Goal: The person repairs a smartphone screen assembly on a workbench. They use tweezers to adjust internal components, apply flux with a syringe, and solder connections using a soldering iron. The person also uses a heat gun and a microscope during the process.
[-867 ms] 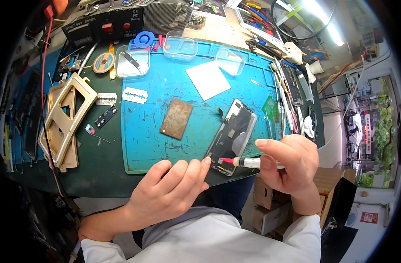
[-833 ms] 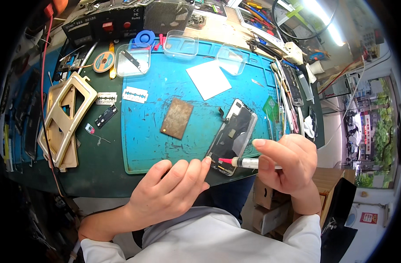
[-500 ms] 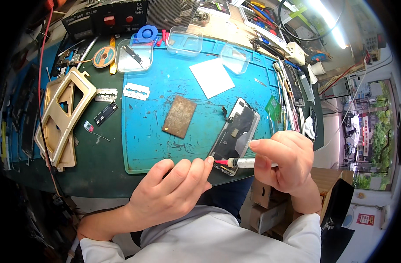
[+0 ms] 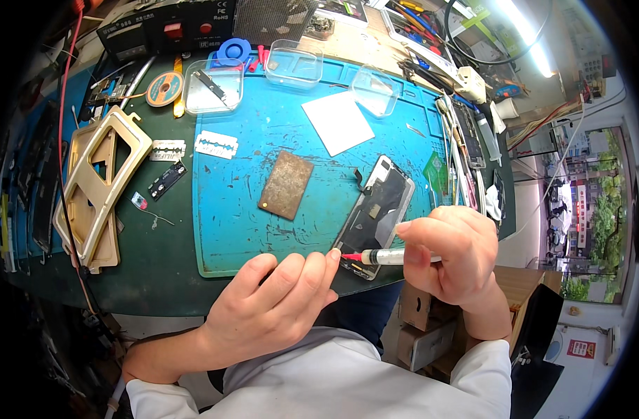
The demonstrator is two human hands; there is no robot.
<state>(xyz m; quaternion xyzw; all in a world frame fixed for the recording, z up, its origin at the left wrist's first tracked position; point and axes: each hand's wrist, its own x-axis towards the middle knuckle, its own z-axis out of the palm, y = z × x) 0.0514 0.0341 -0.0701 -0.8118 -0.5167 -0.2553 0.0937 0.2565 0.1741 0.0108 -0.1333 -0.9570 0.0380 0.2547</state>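
Note:
My right hand grips a slim clear syringe with a pink-red tip, held level and pointing left. That tip comes close to the fingertips of my left hand. The left fingers are curled and pinched together; whatever is between them is hidden. Behind and below the syringe lies a phone screen assembly, black back with a pale frame, slanting on the mat's right front corner. A short dark flex cable sticks out at its upper left. My hands cover part of its lower end.
On the blue work mat lie a brown metal plate, a white square pad and a razor blade. Clear trays line the back. Gold-coloured frames stand left; tweezers and tools crowd the right.
Almost nothing differs. My right hand and the syringe have shifted very slightly left; my left hand keeps its place.

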